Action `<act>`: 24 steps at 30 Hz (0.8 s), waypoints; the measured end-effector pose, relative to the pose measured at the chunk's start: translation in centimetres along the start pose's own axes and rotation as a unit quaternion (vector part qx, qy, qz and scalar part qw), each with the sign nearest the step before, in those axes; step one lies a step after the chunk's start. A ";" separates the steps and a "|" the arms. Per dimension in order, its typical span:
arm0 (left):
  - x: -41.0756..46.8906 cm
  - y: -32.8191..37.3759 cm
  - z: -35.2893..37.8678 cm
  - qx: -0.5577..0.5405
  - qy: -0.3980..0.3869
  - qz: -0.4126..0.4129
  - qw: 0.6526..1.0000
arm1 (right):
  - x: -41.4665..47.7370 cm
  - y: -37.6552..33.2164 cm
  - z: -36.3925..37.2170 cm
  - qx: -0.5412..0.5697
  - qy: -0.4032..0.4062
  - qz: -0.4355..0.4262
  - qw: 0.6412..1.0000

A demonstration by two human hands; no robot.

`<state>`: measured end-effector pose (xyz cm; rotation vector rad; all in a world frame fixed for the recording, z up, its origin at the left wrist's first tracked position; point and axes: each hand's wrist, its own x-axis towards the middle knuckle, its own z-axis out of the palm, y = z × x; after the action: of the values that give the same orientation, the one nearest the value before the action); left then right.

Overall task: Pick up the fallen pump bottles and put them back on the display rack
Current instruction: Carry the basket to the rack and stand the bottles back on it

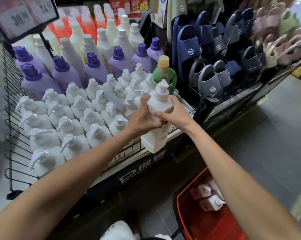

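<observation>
I hold a white pump bottle (156,137) upright over the front right corner of the wire display rack (129,150). My left hand (142,116) grips its left side and my right hand (172,111) wraps its right shoulder. Its pump head points away from me. On the rack, several upright white pump bottles (87,115) stand in rows. One white bottle (111,96) lies tilted across the rows behind my left hand. More pump bottles (208,198) lie in a red basket (184,215) on the floor at the lower right.
Purple-capped bottles (63,73), cream and orange bottles fill the back of the rack. A green bottle (165,77) stands at the right edge. A rack of slippers (215,66) stands to the right. A price sign (23,16) hangs at the upper left. Grey floor lies on the right.
</observation>
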<state>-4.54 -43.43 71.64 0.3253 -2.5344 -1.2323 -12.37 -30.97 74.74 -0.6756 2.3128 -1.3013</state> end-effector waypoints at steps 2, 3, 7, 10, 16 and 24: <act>0.8 0.0 -0.7 0.011 0.008 0.032 0.999 | 0.3 -0.3 -0.6 0.027 -0.006 -0.025 0.999; 1.2 0.0 -1.0 0.017 0.011 0.044 0.999 | 0.4 -0.6 -0.9 0.033 -0.004 -0.037 0.999; 2.0 -0.1 -2.2 0.022 0.009 0.067 0.997 | 0.8 -1.6 -0.8 -0.032 0.028 -0.074 0.996; 2.6 -0.5 -3.0 0.033 0.006 0.091 0.995 | 1.2 -2.2 -0.2 -0.055 0.057 -0.099 0.992; 2.9 -2.8 -4.7 0.044 -0.003 0.077 0.996 | 2.8 -1.9 2.6 -0.057 0.075 -0.102 0.990; 1.6 -5.4 -3.5 0.084 -0.068 0.015 0.994 | 2.9 1.7 6.6 -0.048 0.079 -0.067 0.993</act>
<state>-4.38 -49.77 69.72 0.2471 -2.7571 -1.0673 -11.39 -36.42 69.74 -0.7989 2.5070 -1.3541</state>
